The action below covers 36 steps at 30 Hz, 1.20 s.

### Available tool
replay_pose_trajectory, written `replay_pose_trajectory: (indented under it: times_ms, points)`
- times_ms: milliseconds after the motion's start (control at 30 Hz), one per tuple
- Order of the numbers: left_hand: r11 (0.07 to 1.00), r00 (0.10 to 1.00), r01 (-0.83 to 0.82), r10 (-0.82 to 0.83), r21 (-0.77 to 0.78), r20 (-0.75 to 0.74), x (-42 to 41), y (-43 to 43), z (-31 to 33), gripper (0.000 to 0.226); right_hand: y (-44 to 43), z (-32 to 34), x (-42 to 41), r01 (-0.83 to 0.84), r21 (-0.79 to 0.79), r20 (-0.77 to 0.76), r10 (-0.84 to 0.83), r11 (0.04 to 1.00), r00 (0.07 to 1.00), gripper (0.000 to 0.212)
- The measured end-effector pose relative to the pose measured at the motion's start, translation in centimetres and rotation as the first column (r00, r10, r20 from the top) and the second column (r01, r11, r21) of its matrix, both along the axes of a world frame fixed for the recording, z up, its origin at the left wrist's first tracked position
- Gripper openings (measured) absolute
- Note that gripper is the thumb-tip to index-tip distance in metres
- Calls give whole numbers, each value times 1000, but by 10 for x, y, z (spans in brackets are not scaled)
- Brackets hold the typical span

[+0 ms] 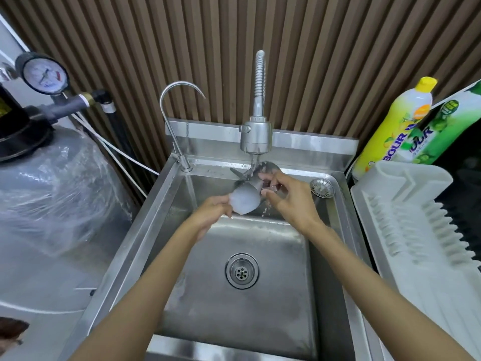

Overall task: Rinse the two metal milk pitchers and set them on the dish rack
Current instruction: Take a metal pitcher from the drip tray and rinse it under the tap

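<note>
One metal milk pitcher [246,201] is tipped on its side over the steel sink [260,295], its round base facing me and its mouth under the faucet [255,136]. A stream of water falls onto it and drips off below. My left hand [212,212] grips the base end from the left. My right hand [292,198] holds the pitcher by its handle side on the right. No second pitcher can be made out. The white plastic dish rack [406,212] lies to the right of the sink with nothing on it.
A thin gooseneck tap [179,121] rises at the sink's back left. A loose strainer [322,188] rests on the back right rim, and the drain [242,273] is in the basin floor. Detergent bottles [395,126] stand behind the rack. A plastic-wrapped tank [57,194] with a pressure gauge fills the left.
</note>
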<state>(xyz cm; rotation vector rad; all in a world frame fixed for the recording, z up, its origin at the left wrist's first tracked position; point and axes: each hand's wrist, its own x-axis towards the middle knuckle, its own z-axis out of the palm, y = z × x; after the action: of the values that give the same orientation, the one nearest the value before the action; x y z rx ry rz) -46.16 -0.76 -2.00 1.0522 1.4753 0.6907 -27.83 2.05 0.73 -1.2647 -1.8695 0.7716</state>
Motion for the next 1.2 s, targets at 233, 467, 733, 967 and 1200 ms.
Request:
replay_pose_trajectory:
  times_ms: [233, 467, 733, 967, 1200]
  points:
    - [998, 997, 66, -65, 13, -37, -6, 10, -12, 58, 21, -21, 6, -255, 203, 215, 210, 946, 954, 29]
    - [997, 997, 79, -79, 9, -9, -7, 13, -17, 75, 21, -34, 7, -327, 389, 271, 232, 861, 934, 5]
    - [986, 986, 127, -137, 108, 98, -14, 10, -15, 94, 20, -34, 5, -210, 211, 82, 196, 955, 977, 6]
    - [974, 981, 47, -87, 224, 172, 6, -6, -3, 74, 11, -28, 9, -207, -734, -517, -334, 647, 788, 16]
    - [877, 981, -141, 186, 459, -53, 24, -17, -3, 83, -15, -6, 3, -9, -660, -472, -406, 751, 783, 15]
